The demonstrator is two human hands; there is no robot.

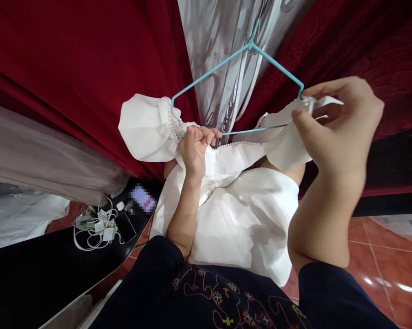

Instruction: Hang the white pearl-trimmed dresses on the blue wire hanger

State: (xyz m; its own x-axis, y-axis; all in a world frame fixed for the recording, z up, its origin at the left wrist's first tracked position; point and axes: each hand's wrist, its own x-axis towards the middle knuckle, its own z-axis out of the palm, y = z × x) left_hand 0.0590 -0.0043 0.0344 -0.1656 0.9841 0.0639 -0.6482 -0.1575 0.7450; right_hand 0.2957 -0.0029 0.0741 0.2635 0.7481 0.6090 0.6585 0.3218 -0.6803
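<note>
A white dress [240, 214] with pearl-like beads along its neckline hangs on a light blue hanger [213, 71]. One puffed sleeve [140, 128] sits over the hanger's left end. My left hand [195, 153] is closed around the hanger's lower bar at the neckline, and part of its grip is hidden. At the hanger's right corner, my right hand [339, 123] pinches the dress's beaded shoulder edge between thumb and fingers. The skirt spreads below, between my forearms.
Dark red curtains [89, 55] and a sheer white drape [213, 41] hang behind. On the left, a black table [31, 265] bears tangled white cables [92, 233], a dark phone [125, 227] and a lit, blurred screen [142, 198]. Reddish tiles [380, 256] cover the floor.
</note>
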